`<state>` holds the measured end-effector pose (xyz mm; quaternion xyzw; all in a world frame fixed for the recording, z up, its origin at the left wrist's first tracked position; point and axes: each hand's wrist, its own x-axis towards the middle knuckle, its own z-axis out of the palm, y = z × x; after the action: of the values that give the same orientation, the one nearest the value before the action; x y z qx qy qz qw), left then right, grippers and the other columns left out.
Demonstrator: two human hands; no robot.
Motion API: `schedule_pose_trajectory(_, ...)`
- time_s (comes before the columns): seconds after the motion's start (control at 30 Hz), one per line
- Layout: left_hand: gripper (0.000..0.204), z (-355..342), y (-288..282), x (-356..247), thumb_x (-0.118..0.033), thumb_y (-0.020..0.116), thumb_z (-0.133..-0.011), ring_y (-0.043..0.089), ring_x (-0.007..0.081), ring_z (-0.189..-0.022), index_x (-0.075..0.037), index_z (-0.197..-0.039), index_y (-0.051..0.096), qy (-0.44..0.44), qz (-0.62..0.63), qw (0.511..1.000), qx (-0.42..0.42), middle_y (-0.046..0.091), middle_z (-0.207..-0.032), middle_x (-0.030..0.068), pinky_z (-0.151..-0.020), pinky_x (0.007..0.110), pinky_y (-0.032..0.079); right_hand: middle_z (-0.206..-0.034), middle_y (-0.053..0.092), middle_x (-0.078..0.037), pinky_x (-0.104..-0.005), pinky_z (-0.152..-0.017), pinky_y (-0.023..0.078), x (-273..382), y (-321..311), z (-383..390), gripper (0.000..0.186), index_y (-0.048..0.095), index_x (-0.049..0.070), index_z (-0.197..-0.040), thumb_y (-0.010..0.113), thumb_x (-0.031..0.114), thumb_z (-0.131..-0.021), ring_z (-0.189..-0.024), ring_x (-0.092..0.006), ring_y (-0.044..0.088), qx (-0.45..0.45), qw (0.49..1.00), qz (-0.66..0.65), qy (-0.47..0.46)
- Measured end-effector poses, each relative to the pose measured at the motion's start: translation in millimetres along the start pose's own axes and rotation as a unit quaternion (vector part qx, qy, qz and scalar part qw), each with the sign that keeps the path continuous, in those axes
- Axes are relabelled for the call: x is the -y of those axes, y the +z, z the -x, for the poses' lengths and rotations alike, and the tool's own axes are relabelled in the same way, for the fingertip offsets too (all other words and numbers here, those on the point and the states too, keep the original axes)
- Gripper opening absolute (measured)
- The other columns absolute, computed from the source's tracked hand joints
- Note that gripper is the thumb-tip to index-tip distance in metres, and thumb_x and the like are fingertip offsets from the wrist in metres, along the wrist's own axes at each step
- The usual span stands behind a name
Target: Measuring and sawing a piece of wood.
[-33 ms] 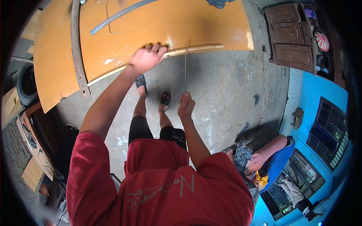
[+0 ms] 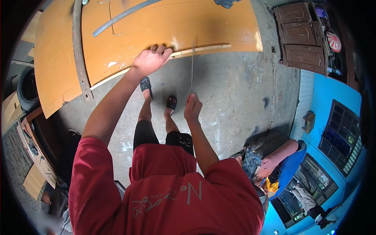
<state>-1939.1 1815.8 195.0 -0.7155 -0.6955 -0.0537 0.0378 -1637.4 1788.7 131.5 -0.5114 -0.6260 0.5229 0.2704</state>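
Note:
Near the front edge of the orange board, my left hand curls its fingers over a pale wooden strip lying along that edge. My right hand is closed, lower and to the right. From it a thin straight saw, seen edge-on, reaches forward and crosses the strip right of my left hand. The saw's handle is hidden in my fist. How deep the blade sits in the wood cannot be made out.
A long dark wooden bar lies across the board at left, with a grey curved strip and bent wire nearby. A tire stands at left, a brown cabinet far right. Clothes lie on a blue chair.
My right hand has slid slightly forward, pushing the saw a little farther across the strip. My left hand keeps its hold in nearly the same spot.

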Motion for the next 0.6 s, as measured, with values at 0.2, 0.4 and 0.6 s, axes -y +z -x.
schedule_pose_trajectory(0.2,0.038,-10,-8,3,-0.047,0.061,-0.104,0.07,0.0231,-0.108,-0.009,-0.111,0.064,-0.01,-0.004,0.999,0.043,0.071,-0.103,0.0074,-0.078,0.036,0.064,-0.068,0.056,-0.012,-0.0394,-0.06,0.045,76,37,-59,0.043,0.058,0.002,-0.087,0.044,0.032,-0.115,-0.061,-0.0244,0.057,0.0,0.999,0.007,-0.036)
schedule_pose_trajectory(0.4,0.041,-10,2,3,-0.05,0.06,-0.103,0.07,0.023,-0.099,-0.011,-0.109,0.064,-0.031,0.008,0.999,0.009,0.068,-0.094,0.0049,-0.077,0.035,0.063,-0.081,0.066,-0.024,-0.0502,-0.074,0.05,96,52,-85,0.043,0.062,-0.001,-0.093,0.045,0.031,-0.115,-0.079,-0.0475,0.066,0.015,0.997,0.048,-0.052)
schedule_pose_trajectory(0.6,0.038,-3,3,-21,-0.052,0.062,-0.101,0.065,0.0205,-0.101,-0.015,-0.108,0.064,-0.1,-0.058,0.99,-0.084,0.064,-0.103,0.0021,-0.084,0.038,0.056,-0.08,0.066,-0.024,-0.0494,-0.074,0.05,98,46,-88,0.044,0.062,-0.001,-0.092,0.044,0.031,-0.115,-0.078,-0.0459,0.065,0.03,0.996,0.073,-0.049)
